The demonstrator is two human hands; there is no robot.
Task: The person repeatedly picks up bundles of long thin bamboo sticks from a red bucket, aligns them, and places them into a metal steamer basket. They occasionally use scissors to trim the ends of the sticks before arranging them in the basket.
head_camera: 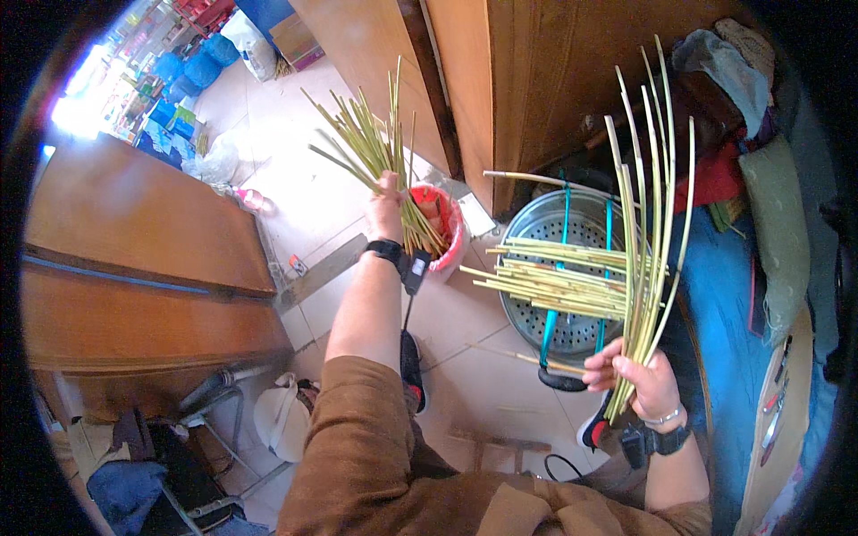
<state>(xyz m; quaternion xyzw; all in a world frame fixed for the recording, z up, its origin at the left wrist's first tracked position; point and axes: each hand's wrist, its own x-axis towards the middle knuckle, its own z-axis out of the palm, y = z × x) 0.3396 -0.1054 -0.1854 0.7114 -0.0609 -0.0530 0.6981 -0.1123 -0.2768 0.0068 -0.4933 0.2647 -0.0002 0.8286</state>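
Note:
In my left hand [385, 208] is a dense bundle of green plant stalks [365, 134], whose lower ends reach into a pink-lined bin [457, 234]. A looser handful of long pale-green stalks [653, 201] fans upward from my right hand [637, 382]. Beyond that hand stands a round metal steamer pot [529, 218] with a perforated insert. More stalks [570, 285] lie crosswise over the pot. Two teal ribbons [549, 328] run lengthwise across it beneath them. A single stalk [529, 175] rests at the pot's far rim.
Wooden cabinet panels [536, 80] stand behind the pot, and a brown wooden piece of furniture [147, 221] is at left. Blue cloth [724, 268] covers the right side, with a board holding a knife [774, 425]. A white bag [285, 415] sits on the tiled floor.

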